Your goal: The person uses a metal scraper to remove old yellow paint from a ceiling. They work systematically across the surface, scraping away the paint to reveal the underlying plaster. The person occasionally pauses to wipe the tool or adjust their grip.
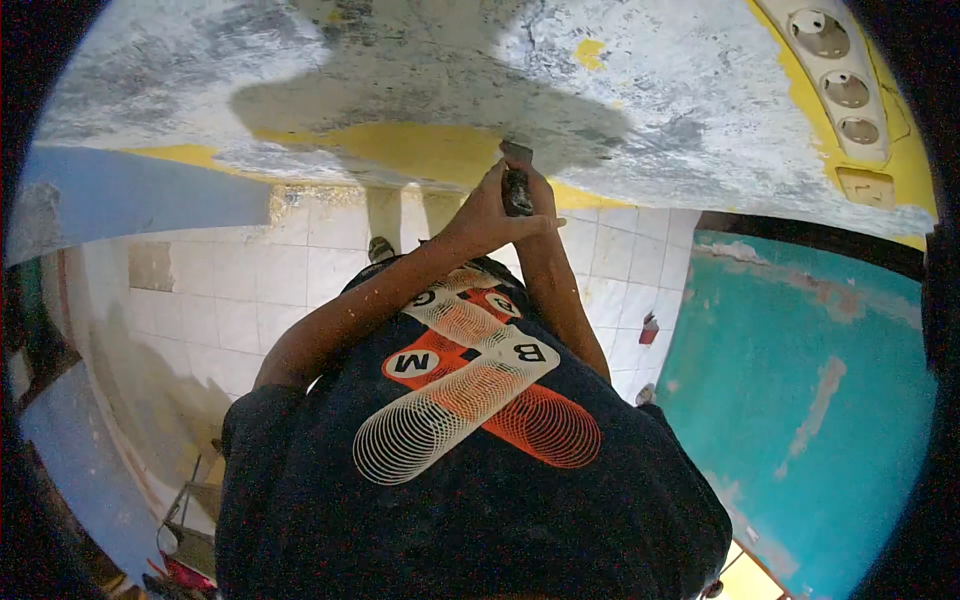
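In front of my chest, both arms reach forward to the wall (690, 60), whose surface is patchy white and grey with bare yellow areas. My left hand (484, 212) and my right hand (538, 195) close together round the dark handle of a scraper (516, 190). Its short, flat blade points away from me and meets the wall at the edge of a yellow strip (410, 146), or lies very near it. Some of the fingers are hidden behind the handle and each other.
A white socket strip (868, 122) is fixed to the wall at upper right. A teal panel (760, 370) stands on the right. White floor tiles (330, 230) lie below, with a small red object (649, 328) on them. At lower left is a chair-like frame (195, 520).
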The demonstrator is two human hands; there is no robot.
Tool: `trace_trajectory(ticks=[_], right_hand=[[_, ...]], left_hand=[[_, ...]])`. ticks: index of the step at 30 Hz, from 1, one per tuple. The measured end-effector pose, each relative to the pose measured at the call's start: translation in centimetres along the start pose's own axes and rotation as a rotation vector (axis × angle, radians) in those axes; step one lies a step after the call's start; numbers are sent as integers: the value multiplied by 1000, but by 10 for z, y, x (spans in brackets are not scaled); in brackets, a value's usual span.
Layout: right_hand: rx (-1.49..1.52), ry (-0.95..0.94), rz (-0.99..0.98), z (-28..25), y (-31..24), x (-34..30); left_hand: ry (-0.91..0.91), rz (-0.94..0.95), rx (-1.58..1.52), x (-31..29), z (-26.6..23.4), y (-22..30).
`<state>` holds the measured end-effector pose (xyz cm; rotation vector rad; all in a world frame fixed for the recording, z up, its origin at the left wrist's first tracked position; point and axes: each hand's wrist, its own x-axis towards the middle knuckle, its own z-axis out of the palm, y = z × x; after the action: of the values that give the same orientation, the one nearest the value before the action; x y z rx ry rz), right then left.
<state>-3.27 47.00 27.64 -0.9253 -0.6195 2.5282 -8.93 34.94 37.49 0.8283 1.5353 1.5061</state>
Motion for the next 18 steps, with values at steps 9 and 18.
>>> trace_trajectory(ticks=[9,18], right_hand=[[-226,85,124,63,-37,-57],[-142,82,21,59,-32,-84]], left_hand=[[-47,115,-220,9,-1,-41],[-205,-160,-599,19,6,-80]])
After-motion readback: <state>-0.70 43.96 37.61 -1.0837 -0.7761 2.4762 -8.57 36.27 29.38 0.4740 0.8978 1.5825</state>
